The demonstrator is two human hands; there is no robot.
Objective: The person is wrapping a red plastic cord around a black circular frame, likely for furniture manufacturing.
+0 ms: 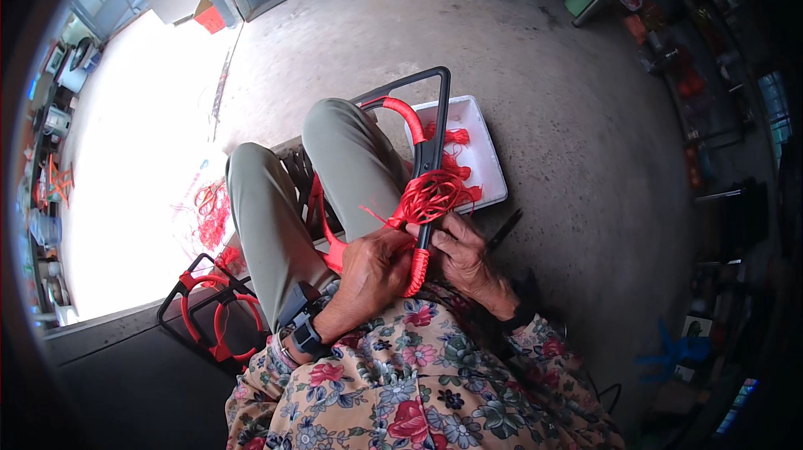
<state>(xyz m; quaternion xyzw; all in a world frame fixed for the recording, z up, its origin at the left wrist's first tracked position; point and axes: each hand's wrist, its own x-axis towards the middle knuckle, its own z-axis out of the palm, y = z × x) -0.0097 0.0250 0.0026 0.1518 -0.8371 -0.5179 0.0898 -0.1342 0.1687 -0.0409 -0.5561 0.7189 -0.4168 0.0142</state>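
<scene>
A black metal frame (437, 128) lies across my lap, partly wrapped in red cord (416, 271) along its near bar and at its far curved corner. My left hand (373, 267) grips the wrapped part of the bar. My right hand (465, 258) holds the bar just to the right, fingers pinching the cord. A loose bundle of red cord (432, 196) hangs on the bar just above both hands. My knees in grey-green trousers (335, 153) sit under the frame.
A white foam tray (492, 167) with red cord scraps lies on the concrete floor beyond my knees. Another black frame with red-wrapped rings (209, 316) rests at the lower left. Loose red cord (213, 214) lies by it. Shelves with clutter line both sides.
</scene>
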